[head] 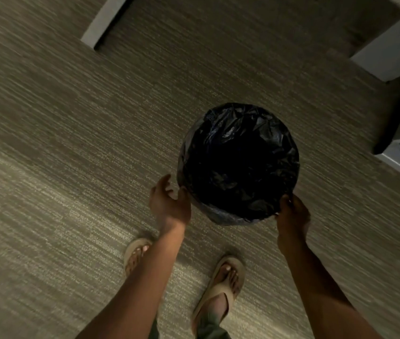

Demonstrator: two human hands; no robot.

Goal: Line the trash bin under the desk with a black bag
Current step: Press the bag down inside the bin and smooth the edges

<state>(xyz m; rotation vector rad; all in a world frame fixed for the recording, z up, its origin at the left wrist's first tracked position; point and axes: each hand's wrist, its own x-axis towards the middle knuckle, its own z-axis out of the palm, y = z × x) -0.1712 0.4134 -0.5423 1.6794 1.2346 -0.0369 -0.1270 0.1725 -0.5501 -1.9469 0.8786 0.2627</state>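
I looked straight down at the bin (221,217) on carpet (59,148), the bag (239,162) already folded over its rim. My right hand (293,212) pinched the rim at five o'clock; my left hand (168,203) hung open just beside it at eight o'clock. The desk legs (389,55) stood beyond, at twelve.

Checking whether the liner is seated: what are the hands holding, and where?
The right hand pinches the black bag at the bin's near rim; the left hand is open beside it.
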